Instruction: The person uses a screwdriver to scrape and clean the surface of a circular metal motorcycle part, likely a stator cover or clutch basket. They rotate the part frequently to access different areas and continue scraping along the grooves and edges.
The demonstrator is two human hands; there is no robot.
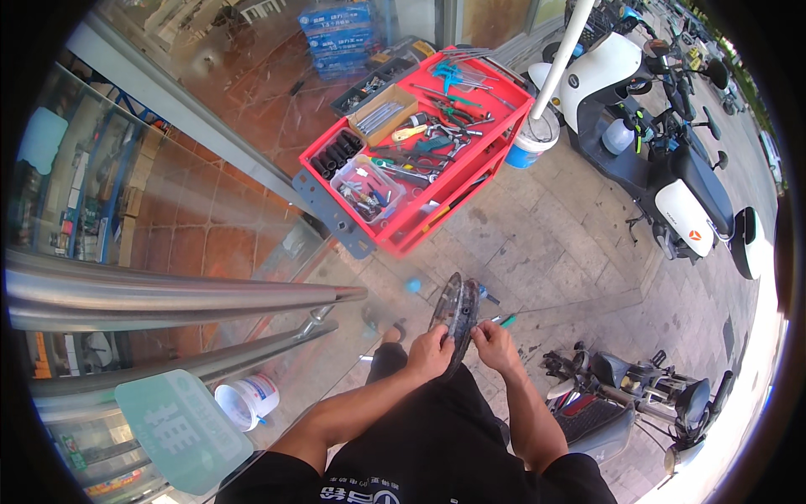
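Pavement (520,269): bright, even daylight; shadows soft and faint
Right edge: overexposed, washed to white
Rail (185,301): long streaks of glare on the metal
Glass (218,202): hazy with reflections, dimmer behind
Held part (453,315): pale sheen, fine detail soft
Shirt (411,445): deep black, folds barely readable
Rim: fisheye bending, black corners

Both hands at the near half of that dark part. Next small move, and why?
I'd probably slide the left hand slightly toward the far end of the dark part: that end has no hand on it, while the right hand is also at the near half, so the hold may be lopsided.
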